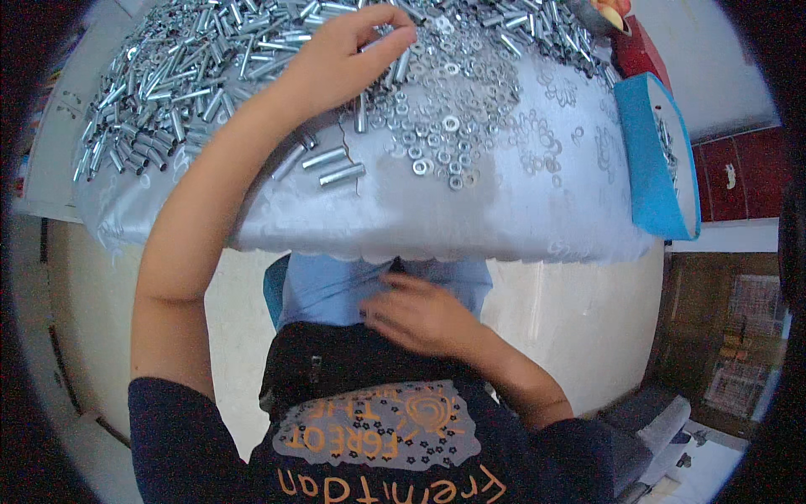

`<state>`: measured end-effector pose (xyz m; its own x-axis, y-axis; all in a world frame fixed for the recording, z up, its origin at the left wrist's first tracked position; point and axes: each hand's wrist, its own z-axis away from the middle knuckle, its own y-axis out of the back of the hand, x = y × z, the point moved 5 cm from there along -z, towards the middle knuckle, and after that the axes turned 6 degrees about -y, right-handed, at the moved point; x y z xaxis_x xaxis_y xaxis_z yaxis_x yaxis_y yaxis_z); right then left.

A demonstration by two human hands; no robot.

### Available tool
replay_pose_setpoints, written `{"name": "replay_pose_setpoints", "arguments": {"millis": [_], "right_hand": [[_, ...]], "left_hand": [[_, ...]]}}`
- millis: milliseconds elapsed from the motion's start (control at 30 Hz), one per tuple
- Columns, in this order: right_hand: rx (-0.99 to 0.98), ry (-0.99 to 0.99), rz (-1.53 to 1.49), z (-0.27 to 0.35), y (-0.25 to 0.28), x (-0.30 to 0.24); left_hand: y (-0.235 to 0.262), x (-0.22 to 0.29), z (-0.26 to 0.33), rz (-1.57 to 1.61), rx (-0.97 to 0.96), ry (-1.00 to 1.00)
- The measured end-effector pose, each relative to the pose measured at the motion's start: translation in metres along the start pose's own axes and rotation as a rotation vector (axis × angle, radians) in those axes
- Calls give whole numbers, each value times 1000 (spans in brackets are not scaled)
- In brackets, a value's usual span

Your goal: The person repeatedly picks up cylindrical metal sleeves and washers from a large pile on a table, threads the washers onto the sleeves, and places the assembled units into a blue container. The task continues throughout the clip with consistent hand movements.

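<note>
Fingers (403,37) of left hand (340,63) curled near metal washers (452,125), hold unclear; right hand (420,315) blurred, loosely spread over lap (323,294).

Orange lettering (390,489), upside down, crosses the dark T-shirt (537,454) and its grey patch (336,420), below the right hand (424,317).

A red box (643,52) is partly hidden by a blue bin (648,181), and pale floor (579,319) is seen below the table (529,220).
</note>
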<state>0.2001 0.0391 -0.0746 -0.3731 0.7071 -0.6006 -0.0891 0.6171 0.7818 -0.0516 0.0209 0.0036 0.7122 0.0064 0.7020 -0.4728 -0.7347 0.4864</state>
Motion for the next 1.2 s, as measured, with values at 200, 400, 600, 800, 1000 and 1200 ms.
{"name": "replay_pose_setpoints", "arguments": {"millis": [200,400,600,800,1000,1200], "right_hand": [[-6,13,-89,-40,106,-30],[379,-108,140,-88,187,14],[312,-181,234,-145,204,60],[193,-362,279,-145,197,98],[264,-497,200,-113,218,116],[479,-444,486,-112,228,127]], "left_hand": [[1,0,-5,537,-51,255],[6,-5,-5,886,-11,345],[1,-4,-3,1039,46,531],[3,1,-5,831,-29,638],[-4,8,-1,954,-51,757],[-7,19,2,921,-143,801]]}}
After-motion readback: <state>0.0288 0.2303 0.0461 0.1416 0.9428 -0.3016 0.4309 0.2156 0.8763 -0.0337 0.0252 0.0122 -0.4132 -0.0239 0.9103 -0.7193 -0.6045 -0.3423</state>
